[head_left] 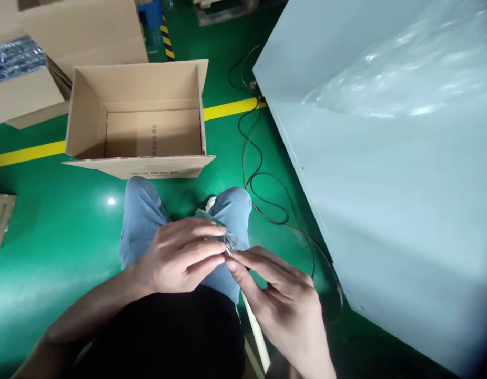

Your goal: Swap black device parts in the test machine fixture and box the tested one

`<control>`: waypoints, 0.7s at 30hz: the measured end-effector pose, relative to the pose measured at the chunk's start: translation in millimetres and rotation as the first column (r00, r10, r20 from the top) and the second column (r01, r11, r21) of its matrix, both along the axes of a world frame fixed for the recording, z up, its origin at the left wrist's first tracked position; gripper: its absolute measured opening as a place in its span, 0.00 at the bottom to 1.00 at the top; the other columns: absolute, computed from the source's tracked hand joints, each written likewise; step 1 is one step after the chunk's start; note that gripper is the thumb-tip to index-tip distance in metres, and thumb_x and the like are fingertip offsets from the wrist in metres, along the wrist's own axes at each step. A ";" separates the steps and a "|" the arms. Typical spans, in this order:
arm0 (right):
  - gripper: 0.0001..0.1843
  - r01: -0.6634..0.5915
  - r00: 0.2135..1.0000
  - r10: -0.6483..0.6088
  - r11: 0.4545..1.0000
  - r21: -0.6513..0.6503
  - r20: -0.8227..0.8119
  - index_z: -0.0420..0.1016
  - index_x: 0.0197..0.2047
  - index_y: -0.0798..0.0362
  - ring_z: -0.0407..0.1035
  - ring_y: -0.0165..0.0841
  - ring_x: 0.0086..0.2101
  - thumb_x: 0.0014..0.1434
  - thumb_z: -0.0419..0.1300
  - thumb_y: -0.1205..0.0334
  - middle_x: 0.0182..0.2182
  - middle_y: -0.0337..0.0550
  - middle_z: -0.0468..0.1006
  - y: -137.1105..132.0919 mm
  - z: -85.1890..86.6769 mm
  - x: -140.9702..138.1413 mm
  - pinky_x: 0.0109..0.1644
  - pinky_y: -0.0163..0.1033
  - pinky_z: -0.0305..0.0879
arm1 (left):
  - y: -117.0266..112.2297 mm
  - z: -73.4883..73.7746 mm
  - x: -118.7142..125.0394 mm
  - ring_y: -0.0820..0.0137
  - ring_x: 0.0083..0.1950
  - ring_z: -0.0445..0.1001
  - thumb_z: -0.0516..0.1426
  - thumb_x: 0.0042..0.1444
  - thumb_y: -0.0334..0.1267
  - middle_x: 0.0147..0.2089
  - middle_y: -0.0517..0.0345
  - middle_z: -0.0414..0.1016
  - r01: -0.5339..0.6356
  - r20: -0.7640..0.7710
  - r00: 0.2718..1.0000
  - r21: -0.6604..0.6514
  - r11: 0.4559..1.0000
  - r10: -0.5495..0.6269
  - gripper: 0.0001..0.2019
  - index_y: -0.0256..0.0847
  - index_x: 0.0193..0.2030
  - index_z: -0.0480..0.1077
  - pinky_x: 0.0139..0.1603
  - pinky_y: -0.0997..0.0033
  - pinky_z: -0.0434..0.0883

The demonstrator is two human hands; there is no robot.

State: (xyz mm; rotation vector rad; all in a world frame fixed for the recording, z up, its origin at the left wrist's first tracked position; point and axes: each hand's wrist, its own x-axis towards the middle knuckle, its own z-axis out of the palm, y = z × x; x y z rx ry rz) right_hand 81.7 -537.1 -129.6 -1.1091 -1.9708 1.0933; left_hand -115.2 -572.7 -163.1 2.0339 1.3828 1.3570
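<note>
My left hand (pixel 184 256) and my right hand (pixel 285 302) meet above my knees, fingertips almost touching. Between them is a small clear plastic bag (pixel 230 242), crinkled and shiny, and partly covered by my fingers. The left fingers are bent over its near side, closed on it. A pinch of my right thumb and forefinger grips its lower end. What the plastic contains, if anything, is too small and hidden to make out.
An open cardboard box (pixel 152 131) stands on the green floor beyond my knees. More cartons (pixel 85 31) are at the far left, one holding silvery wrapped items (pixel 17 59). To the right is a large pale-grey surface (pixel 365 184) bearing clear plastic sheeting (pixel 405 68). Loose black cables (pixel 263 173) lie beside it.
</note>
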 end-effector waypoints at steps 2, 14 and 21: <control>0.12 -0.007 0.999 0.006 1.000 0.028 0.035 0.85 0.51 0.44 0.82 0.33 0.34 0.64 0.68 0.64 0.37 0.42 0.88 -1.4 1.6 2.6 0.38 0.36 0.82 | 0.6 -1.1 1.5 0.60 0.55 0.86 0.64 0.64 0.29 0.52 0.51 0.87 0.021 -0.078 0.997 -0.001 1.000 -0.021 0.11 0.44 0.52 0.76 0.57 0.59 0.85; 0.12 -0.035 0.992 0.033 0.999 0.018 0.124 0.84 0.50 0.47 0.81 0.34 0.37 0.67 0.62 0.68 0.38 0.42 0.88 -8.6 7.9 8.2 0.38 0.36 0.78 | -0.2 -19.5 16.2 0.68 0.42 0.88 0.61 0.63 0.26 0.44 0.55 0.88 -0.084 0.012 0.996 0.053 0.995 0.083 0.09 0.42 0.46 0.76 0.49 0.75 0.84; 0.10 0.150 0.986 -0.157 0.981 0.122 0.052 0.70 0.33 0.50 0.73 0.28 0.27 0.68 0.56 0.61 0.28 0.40 0.77 -10.1 -3.9 11.2 0.33 0.35 0.70 | 9.9 -44.8 30.6 0.65 0.53 0.86 0.48 0.76 0.37 0.55 0.52 0.86 0.046 0.527 0.836 -0.342 0.939 0.151 0.11 0.47 0.52 0.71 0.50 0.68 0.85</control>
